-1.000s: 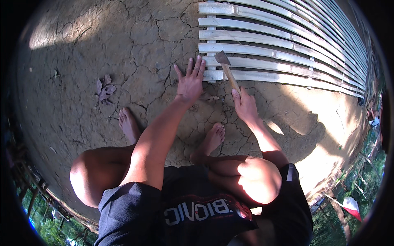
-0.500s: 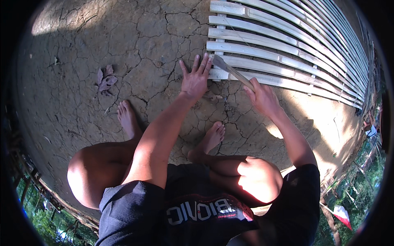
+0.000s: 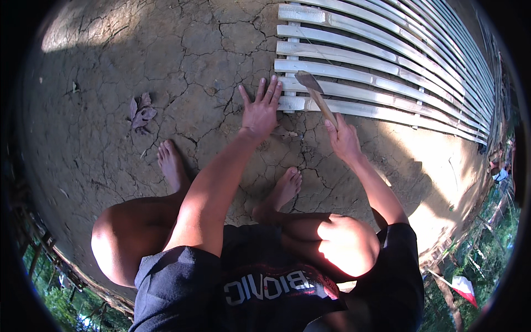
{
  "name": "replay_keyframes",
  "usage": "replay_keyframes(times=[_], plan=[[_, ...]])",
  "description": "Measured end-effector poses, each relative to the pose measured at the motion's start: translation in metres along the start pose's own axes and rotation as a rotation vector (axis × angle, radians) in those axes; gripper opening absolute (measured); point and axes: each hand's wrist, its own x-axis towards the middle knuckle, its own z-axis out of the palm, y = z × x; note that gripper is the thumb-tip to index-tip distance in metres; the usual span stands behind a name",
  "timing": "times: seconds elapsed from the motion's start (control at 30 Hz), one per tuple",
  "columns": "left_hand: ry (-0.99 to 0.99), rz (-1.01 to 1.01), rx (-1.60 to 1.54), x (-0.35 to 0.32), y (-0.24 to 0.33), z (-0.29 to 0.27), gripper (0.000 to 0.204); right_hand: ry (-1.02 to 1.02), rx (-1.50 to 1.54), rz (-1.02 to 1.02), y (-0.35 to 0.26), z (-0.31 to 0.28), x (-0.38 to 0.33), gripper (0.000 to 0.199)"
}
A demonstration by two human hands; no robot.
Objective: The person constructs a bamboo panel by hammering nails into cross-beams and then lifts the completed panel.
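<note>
My left hand (image 3: 260, 112) has its fingers spread, palm down, with the fingertips at the left ends of the nearest pale slats. These look like split bamboo and form a slatted panel (image 3: 354, 69) on the ground, with a crosspiece (image 3: 289, 72) under their left ends. My right hand (image 3: 344, 138) is wrapped round the wooden handle of a short tool (image 3: 318, 97). Its dark, flat, blade-like head points up and left over the near slats, right of my left fingertips. Whether the head touches a slat, I cannot tell.
Cracked, dry earth (image 3: 182, 83) surrounds the panel. A dried leaf cluster (image 3: 142, 113) lies to the left. My bare feet (image 3: 172, 166) rest on the ground close below my hands. Greenery and a red-and-white cloth (image 3: 463, 289) show at the lower right.
The tool's head has moved right, away from my left fingertips, and its handle stands steeper. My right hand has shifted slightly left and nearer. My left hand stays spread at the slat ends.
</note>
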Motion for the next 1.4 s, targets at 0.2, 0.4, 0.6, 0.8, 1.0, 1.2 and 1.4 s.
replay_keyframes(times=[0.2, 0.4, 0.6, 0.8, 1.0, 1.2, 1.4], plan=[[0.014, 0.004, 0.004, 0.007, -0.004, 0.003, 0.079, -0.097, -0.037, 0.112, 0.009, 0.012, 0.012, 0.045], [0.012, 0.066, -0.103, 0.019, -0.015, -0.02, 0.08, -0.048, 0.041, 0.117, 0.018, 0.023, 0.003, 0.044], [-0.198, 0.105, 0.024, 0.032, -0.026, -0.051, 0.094, 0.065, -0.075, 0.007, -0.001, 0.001, 0.018, 0.039], [-0.247, 0.096, 0.065, 0.036, -0.022, -0.053, 0.095, 0.065, -0.232, -0.191, -0.003, -0.022, 0.047, 0.038], [-0.253, 0.082, 0.052, 0.035, -0.021, -0.051, 0.094, -0.012, -0.202, -0.088, -0.007, -0.043, 0.051, 0.036], [-0.245, 0.104, 0.037, 0.038, -0.019, -0.05, 0.095, -0.063, -0.286, -0.106, 0.021, -0.031, 0.06, 0.035], [-0.237, 0.099, 0.025, 0.036, -0.021, -0.05, 0.096, -0.007, -0.1, -0.085, 0.008, -0.019, 0.054, 0.04]])
